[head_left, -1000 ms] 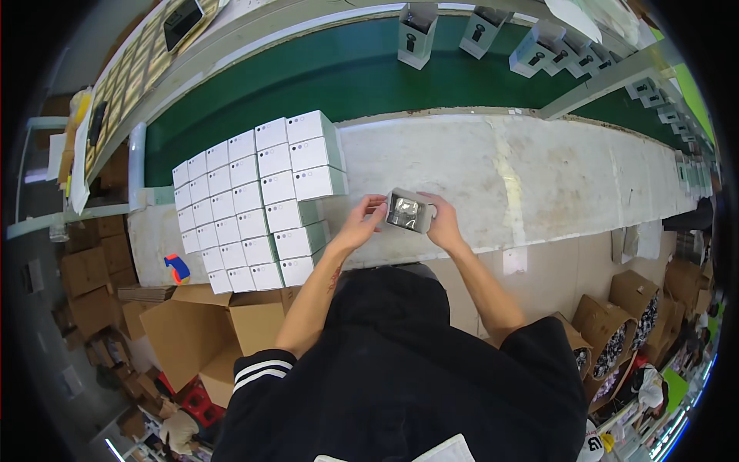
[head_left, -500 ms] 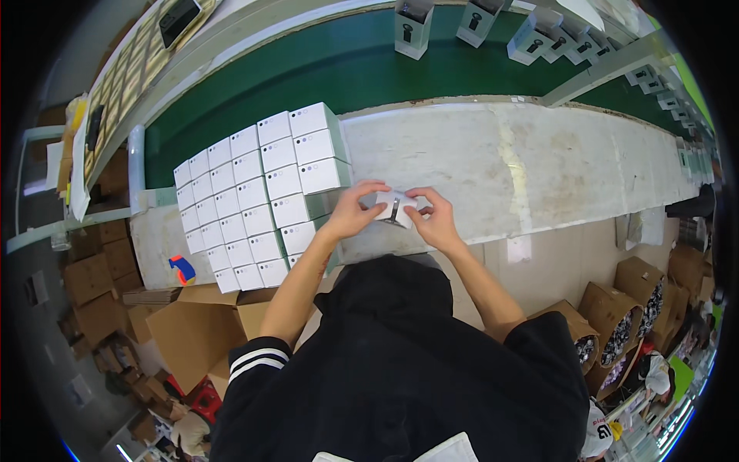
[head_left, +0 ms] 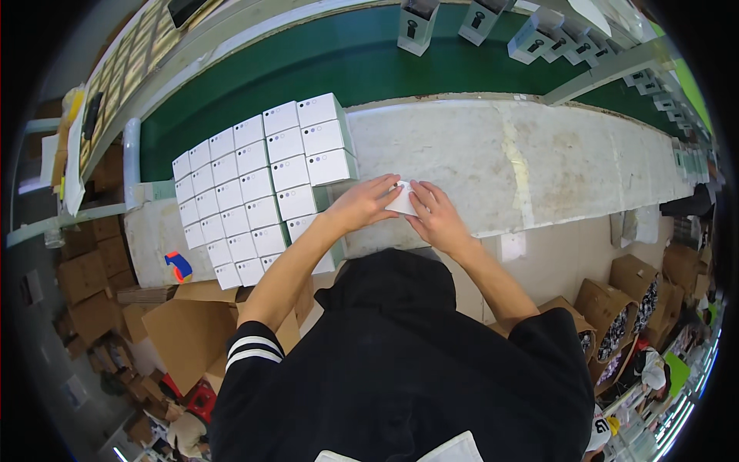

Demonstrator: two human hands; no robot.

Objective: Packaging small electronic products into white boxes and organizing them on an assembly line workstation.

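Note:
Between my two hands is a small white box (head_left: 402,202), held over the near part of the pale worktable (head_left: 439,146). My left hand (head_left: 368,202) grips its left side, with the fingers over the top edge. On the opposite side my right hand (head_left: 433,212) closes on the box with fingers and thumb. Much of the box is hidden by the fingers. Just left of my hands stands a block of white boxes (head_left: 254,185) in neat rows, with green sides and small dots on their tops.
Along the back runs a green belt (head_left: 308,65) bearing several upright printed boxes (head_left: 418,29). A blue and orange tape dispenser (head_left: 178,266) lies at the table's left end. Below it sits an open carton (head_left: 185,331). More cartons (head_left: 604,312) with dark contents stand at the lower right.
The box has turned: its dark-striped face showed before, and now a plain white face with small dots does. Both hands have closed further around it.

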